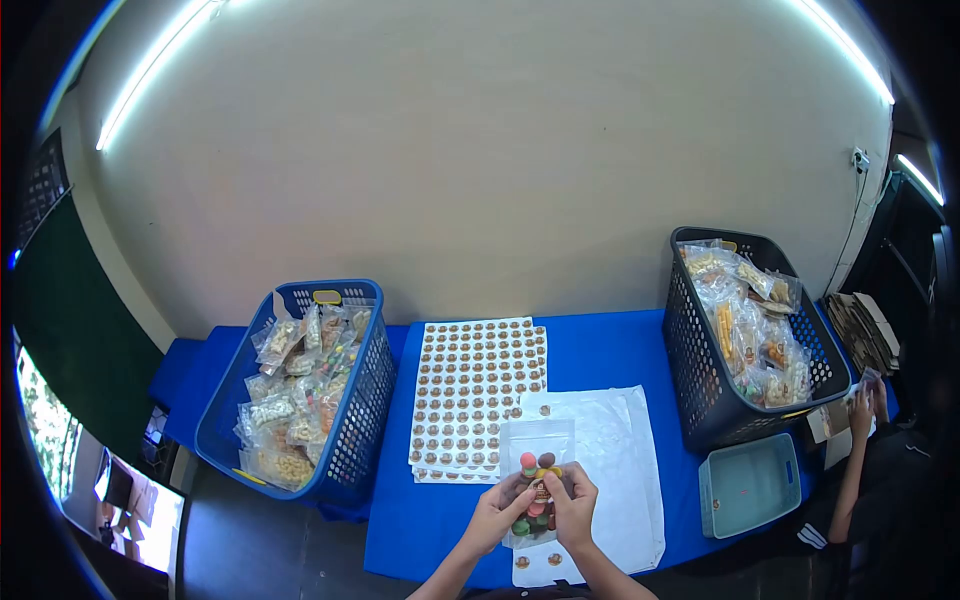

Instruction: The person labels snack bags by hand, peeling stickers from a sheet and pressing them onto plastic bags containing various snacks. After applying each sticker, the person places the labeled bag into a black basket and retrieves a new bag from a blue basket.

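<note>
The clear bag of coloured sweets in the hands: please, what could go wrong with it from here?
The sticker between the left hand and right hand could wrinkle, because round sweets lie under the film of the clear bag. If the bag's top is unsealed, which I cannot tell, sweets might spill.

The left hand (576, 503) and right hand (499, 515) are bare, with bare arms (449, 575), and dark cloth (530, 594) shows below them.
</note>
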### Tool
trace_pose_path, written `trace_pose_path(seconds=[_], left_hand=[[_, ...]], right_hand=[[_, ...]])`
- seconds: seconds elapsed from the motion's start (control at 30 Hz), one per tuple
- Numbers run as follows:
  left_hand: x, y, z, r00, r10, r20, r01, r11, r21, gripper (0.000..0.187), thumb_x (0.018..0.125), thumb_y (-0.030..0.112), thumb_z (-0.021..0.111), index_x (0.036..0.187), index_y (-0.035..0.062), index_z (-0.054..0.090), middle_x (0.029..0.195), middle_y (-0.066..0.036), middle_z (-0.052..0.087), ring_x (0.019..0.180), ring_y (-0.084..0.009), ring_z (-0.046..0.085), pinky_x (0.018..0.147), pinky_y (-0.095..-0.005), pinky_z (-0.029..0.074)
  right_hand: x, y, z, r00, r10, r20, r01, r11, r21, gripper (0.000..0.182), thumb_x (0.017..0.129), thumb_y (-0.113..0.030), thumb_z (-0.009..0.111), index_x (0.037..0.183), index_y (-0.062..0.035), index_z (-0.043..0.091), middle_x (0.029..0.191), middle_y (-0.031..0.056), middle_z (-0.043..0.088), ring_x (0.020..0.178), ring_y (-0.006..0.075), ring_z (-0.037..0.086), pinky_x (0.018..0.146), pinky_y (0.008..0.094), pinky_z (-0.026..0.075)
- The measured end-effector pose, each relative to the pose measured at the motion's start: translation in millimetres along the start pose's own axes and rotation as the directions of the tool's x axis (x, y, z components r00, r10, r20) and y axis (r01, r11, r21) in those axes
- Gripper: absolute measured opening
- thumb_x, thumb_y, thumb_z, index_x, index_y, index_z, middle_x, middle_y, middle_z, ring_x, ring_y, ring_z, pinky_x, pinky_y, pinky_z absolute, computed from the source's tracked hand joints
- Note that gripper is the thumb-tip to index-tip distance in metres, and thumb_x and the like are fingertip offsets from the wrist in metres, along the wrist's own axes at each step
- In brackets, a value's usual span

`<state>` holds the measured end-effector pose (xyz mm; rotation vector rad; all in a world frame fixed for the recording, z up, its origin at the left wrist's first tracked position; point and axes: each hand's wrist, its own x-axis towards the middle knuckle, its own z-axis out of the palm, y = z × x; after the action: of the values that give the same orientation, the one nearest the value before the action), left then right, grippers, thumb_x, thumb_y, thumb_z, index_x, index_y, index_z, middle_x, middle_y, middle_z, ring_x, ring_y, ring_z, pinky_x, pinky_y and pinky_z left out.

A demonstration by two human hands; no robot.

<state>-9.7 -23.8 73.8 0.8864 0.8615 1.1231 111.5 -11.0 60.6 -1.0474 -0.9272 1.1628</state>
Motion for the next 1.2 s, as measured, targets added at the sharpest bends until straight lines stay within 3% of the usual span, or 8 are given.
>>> trace_pose_path(seconds=[0.1,0.2,0.33,0.53,0.6,0.8,0.93,1.2], left_hand=[[-2,4,-20,0.998,-0.056,-0.015,0.054,0.995,-0.081,0.038,0.083,0.014,0.056,0.114,-0.0046,0.045,0.096,-0.008,0.057,0.087,-0.0099,0.054,0.075,-0.0209,0.042],[-4,-2,-39,0.99,-0.111,-0.084,0.104,0.991,-0.083,0.032,0.081,0.014,0.059,0.107,-0.0035,0.05,0.089,-0.006,0.059,0.078,-0.0089,0.055,0.068,-0.02,0.043],[-6,-8,-47,0.983,-0.053,-0.175,0.039,0.996,-0.08,0.018,0.08,0.014,0.06,0.09,-0.0008,0.056,0.077,-0.003,0.059,0.066,-0.0066,0.054,0.058,-0.0194,0.043],[-10,-20,-53,0.984,-0.007,-0.177,-0.014,0.993,-0.12,0.017,0.082,0.017,0.058,0.084,0.0004,0.055,0.073,-0.002,0.058,0.062,-0.0062,0.053,0.054,-0.0196,0.042],[-12,-19,-51,0.981,0.028,-0.19,-0.047,0.994,-0.097,0.018,0.083,0.019,0.057,0.083,0.001,0.055,0.073,-0.002,0.058,0.06,-0.0057,0.052,0.053,-0.0193,0.042],[-18,-19,-69,0.992,-0.123,-0.036,0.12,0.99,-0.074,0.029,0.085,0.023,0.054,0.099,-0.0019,0.055,0.085,-0.004,0.059,0.073,-0.0061,0.053,0.064,-0.0201,0.043],[-33,-3,-56,1.0,-0.021,0.013,0.021,1.0,0.01,0.04,0.084,0.02,0.055,0.116,-0.003,0.046,0.095,-0.006,0.058,0.084,-0.008,0.053,0.072,-0.0203,0.043],[-44,-17,-78,0.997,-0.07,0.027,0.068,0.996,0.057,0.041,0.081,0.017,0.058,0.115,-0.0043,0.048,0.09,-0.005,0.059,0.077,-0.008,0.054,0.069,-0.0204,0.044]], right_hand=[[8,8,3,0.99,0.099,0.103,-0.105,0.993,0.055,0.015,0.08,-0.013,0.058,0.075,0.0019,0.057,0.076,0.0047,0.054,0.068,0.0096,0.05,0.063,0.0221,0.039],[4,5,13,0.944,-0.143,0.296,0.236,0.922,-0.306,0.018,0.08,-0.015,0.06,0.081,0.0023,0.055,0.077,0.0045,0.055,0.066,0.008,0.051,0.062,0.0207,0.04],[-22,-6,34,0.939,0.181,0.292,-0.111,0.964,-0.241,0.031,0.078,-0.012,0.061,0.102,-0.0003,0.046,0.078,0.0044,0.055,0.053,0.0036,0.048,0.043,0.0162,0.039],[-35,26,34,0.965,0.009,0.264,0.093,0.924,-0.371,0.026,0.079,-0.012,0.057,0.101,-0.0012,0.048,0.09,0.0089,0.054,0.064,0.0075,0.054,0.051,0.0187,0.043],[-41,15,38,0.967,0.122,0.224,-0.054,0.957,-0.286,0.025,0.08,-0.012,0.055,0.102,-0.0018,0.048,0.089,0.0077,0.054,0.063,0.0064,0.053,0.05,0.0179,0.042],[-53,22,32,0.975,0.187,0.121,-0.176,0.98,-0.096,0.023,0.083,-0.011,0.051,0.103,-0.0012,0.047,0.087,0.0059,0.055,0.062,0.0055,0.051,0.051,0.0172,0.041],[-52,26,30,0.987,0.151,0.047,-0.157,0.974,0.164,0.023,0.083,-0.01,0.052,0.102,0.0006,0.047,0.088,0.0069,0.055,0.07,0.0069,0.053,0.057,0.0178,0.043],[-66,35,40,0.998,-0.045,0.045,0.044,0.999,0.01,0.024,0.076,0.001,0.059,0.098,0.004,0.05,0.092,0.01,0.057,0.085,0.0132,0.055,0.074,0.0233,0.043]])
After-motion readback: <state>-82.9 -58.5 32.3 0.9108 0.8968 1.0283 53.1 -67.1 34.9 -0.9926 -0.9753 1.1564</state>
